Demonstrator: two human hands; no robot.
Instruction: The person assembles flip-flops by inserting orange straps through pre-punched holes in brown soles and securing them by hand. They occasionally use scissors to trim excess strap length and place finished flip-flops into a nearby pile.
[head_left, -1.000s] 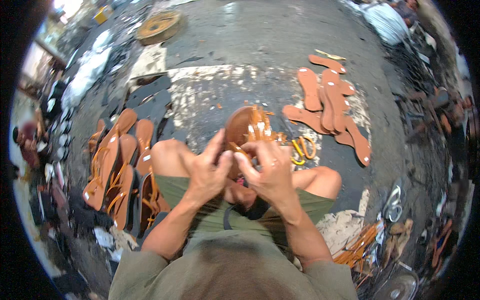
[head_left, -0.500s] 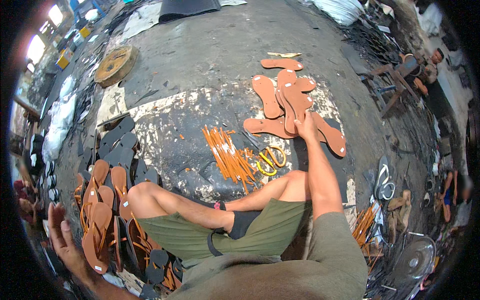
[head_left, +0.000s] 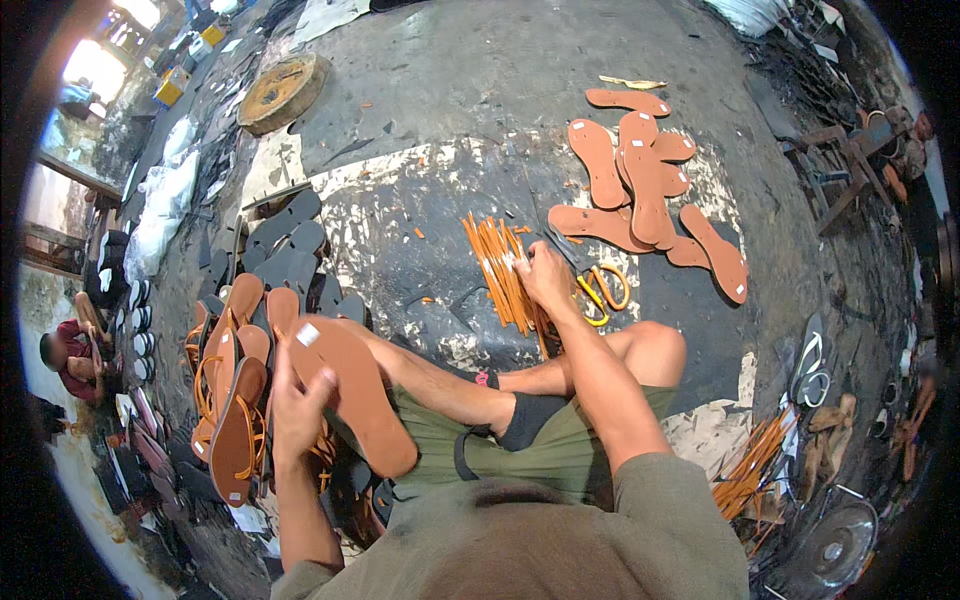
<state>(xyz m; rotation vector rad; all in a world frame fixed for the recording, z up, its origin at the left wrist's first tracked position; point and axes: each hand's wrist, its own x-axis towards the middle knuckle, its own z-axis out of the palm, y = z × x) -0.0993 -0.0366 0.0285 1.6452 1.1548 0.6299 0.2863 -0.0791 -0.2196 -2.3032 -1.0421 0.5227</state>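
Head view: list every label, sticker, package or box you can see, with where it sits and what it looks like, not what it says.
White square sticker: on the brown sole held in the left hand.
Small white stickers: on the brown soles lying on the floor, upper right.
Yellow boxes: far upper left, small and blocky.
White sacks: left edge, lumpy and plastic-looking.
No screens or signs show.

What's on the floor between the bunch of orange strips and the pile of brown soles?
In the head view, scissors with yellow handles lie between the orange strips and the brown soles, just past the right hand, which rests on the strips.
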